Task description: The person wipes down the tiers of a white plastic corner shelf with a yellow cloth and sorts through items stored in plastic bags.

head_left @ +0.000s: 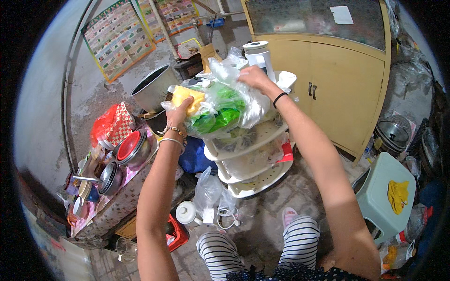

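A folded yellow cloth (188, 99) is in my left hand (179, 111), its thumb pressed over the front of it. My right hand (255, 77) reaches to the top of the rack, fingers curled on a clear plastic bag (224, 71); its fingertips are partly hidden. Between my hands lies a heap of green plastic bags (220, 117) and white plastic bags (255, 108). They cover the top of a cream tiered rack (225, 153). Just behind my right hand stands a white jug-like appliance (258, 55) with a handle.
Left of the rack, a low ledge bears metal pots (136, 149) and a red basin (128, 144). A tall metal pot (153, 86) stands behind. A yellow cabinet (328, 89) fills the back right. On the right is a pale green stool (382, 196) with a yellow rag (398, 196). A white lidded container (187, 213) sits on the floor.
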A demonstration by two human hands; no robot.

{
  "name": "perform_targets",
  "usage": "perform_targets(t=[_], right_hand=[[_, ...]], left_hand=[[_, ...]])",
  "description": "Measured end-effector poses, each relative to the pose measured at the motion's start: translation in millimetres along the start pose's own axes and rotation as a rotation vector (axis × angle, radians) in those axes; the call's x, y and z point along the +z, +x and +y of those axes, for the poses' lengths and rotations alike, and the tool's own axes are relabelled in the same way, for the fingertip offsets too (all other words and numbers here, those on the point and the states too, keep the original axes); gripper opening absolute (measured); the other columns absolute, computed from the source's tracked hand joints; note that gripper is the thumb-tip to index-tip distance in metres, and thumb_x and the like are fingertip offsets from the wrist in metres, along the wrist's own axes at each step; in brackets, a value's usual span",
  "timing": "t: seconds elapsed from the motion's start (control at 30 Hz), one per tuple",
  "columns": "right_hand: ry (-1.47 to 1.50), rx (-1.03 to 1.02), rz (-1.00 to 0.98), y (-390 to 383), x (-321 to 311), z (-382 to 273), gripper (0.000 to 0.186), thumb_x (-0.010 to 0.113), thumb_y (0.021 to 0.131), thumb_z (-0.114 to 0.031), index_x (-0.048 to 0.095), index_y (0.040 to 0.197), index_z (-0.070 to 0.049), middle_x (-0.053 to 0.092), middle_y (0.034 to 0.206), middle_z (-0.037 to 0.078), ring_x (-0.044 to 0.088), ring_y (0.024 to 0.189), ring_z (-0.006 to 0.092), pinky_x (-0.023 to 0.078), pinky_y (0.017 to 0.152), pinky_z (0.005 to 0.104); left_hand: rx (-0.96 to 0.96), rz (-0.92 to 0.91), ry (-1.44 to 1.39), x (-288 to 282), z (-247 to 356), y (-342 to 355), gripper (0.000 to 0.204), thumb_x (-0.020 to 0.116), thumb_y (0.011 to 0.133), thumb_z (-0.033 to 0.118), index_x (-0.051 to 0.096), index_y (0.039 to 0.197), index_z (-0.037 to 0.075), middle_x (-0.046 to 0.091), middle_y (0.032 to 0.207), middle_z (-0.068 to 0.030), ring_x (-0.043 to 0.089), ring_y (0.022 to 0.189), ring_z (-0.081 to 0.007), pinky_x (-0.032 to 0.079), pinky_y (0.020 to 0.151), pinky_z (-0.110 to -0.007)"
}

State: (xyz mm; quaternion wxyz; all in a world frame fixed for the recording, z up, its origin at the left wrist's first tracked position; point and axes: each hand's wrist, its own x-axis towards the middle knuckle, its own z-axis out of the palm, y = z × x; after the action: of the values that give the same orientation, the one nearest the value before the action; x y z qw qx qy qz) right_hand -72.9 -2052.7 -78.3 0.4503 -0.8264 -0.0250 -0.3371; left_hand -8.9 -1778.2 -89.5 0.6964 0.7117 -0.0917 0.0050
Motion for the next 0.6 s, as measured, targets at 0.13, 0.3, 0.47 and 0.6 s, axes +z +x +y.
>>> perform_targets(t=[0.13,0.3,0.47,0.6], right_hand=[[0.09,-0.167,0.298,22,-14,-26,0.023,0.056,0.073,-0.022,0.069,0.076,-0.003,0.066,0.073,0.015,0.065,0.072,0.0248,0.049,0.068,0.0334],[0.202,-0.46,0.288,51,9,-78,0.021,0.052,0.076,-0.015,0.067,0.074,0.0,0.065,0.068,0.01,0.058,0.06,0.0169,0.046,0.059,0.0311],[0.962,-0.393,0.143,55,23,-124,0.016,0.049,0.081,-0.004,0.065,0.083,-0.001,0.059,0.07,0.003,0.054,0.065,0.0099,0.045,0.062,0.0242],[1.23,-0.442,-0.04,53,25,-144,0.016,0.049,0.083,-0.005,0.064,0.085,-0.001,0.06,0.076,0.007,0.057,0.07,0.0145,0.048,0.07,0.0273]], left_hand=[[0.013,-0.036,-0.065,-4,-4,4,0.052,0.074,0.07,0.033,0.058,0.105,-0.002,0.065,0.093,-0.0086,0.064,0.073,-0.0186,0.052,0.067,-0.029],[0.023,-0.015,-0.112,-4,-3,2,0.058,0.081,0.06,0.023,0.058,0.105,-0.007,0.063,0.099,-0.0111,0.063,0.081,-0.0194,0.05,0.072,-0.031],[0.061,-0.016,-0.159,1,-8,2,0.06,0.081,0.061,0.023,0.058,0.107,-0.007,0.063,0.101,-0.0123,0.063,0.084,-0.02,0.049,0.076,-0.032],[0.07,-0.03,-0.096,-5,-11,13,0.054,0.076,0.069,0.025,0.055,0.111,-0.002,0.063,0.098,-0.0107,0.064,0.082,-0.0214,0.051,0.073,-0.034]])
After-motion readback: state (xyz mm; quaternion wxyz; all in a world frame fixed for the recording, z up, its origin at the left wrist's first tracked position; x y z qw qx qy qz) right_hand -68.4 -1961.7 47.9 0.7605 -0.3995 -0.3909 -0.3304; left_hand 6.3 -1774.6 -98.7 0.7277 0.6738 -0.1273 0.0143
